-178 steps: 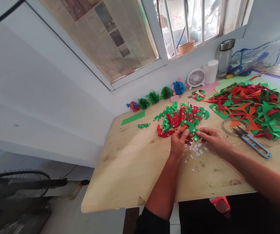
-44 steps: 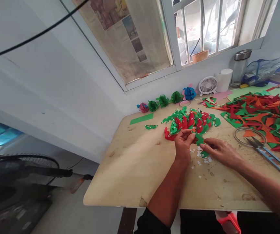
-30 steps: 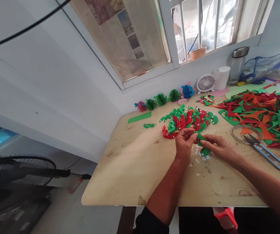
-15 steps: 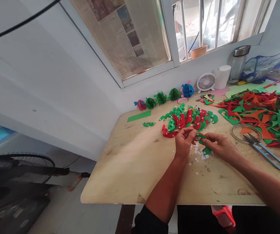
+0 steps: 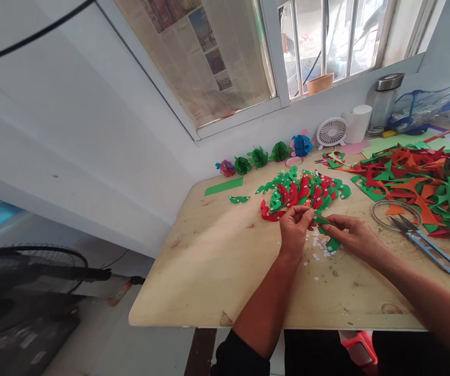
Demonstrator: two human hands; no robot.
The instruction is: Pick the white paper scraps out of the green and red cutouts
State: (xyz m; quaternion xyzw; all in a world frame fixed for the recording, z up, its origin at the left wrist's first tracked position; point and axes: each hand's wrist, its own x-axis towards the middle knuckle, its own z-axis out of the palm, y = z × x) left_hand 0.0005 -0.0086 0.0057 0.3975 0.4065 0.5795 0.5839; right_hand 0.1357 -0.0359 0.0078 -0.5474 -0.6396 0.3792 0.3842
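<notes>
A window (image 5: 336,36) with bars lights a white-walled corner, and below it a wooden desk (image 5: 209,261) carries a mound of red and green paper cutouts (image 5: 293,194). Taking the cutouts as landmark, a row of folded paper balls (image 5: 259,157) and a small fan (image 5: 331,131) stand behind them; a green strip (image 5: 223,186) lies to their left; a heap of scraps (image 5: 420,193), a ring (image 5: 375,220) and snips (image 5: 430,249) lie to their right, the snips' tips at the ring.

A few seconds ago the green piece (image 5: 332,243) faced the camera more broadly, white squares showing on it; now it is turned narrower, with a thin reddish line along its edge. The mound looks much the same, so the work seems to remain with this one piece.

The piece is held just in front of the cutouts, over loose white bits (image 5: 316,256). Both hands are closed in a pinch: the left hand (image 5: 296,230) grips its near-left end between thumb and fingers, the right hand (image 5: 348,232) its other side. Whether it is one layer or several cannot be told.
</notes>
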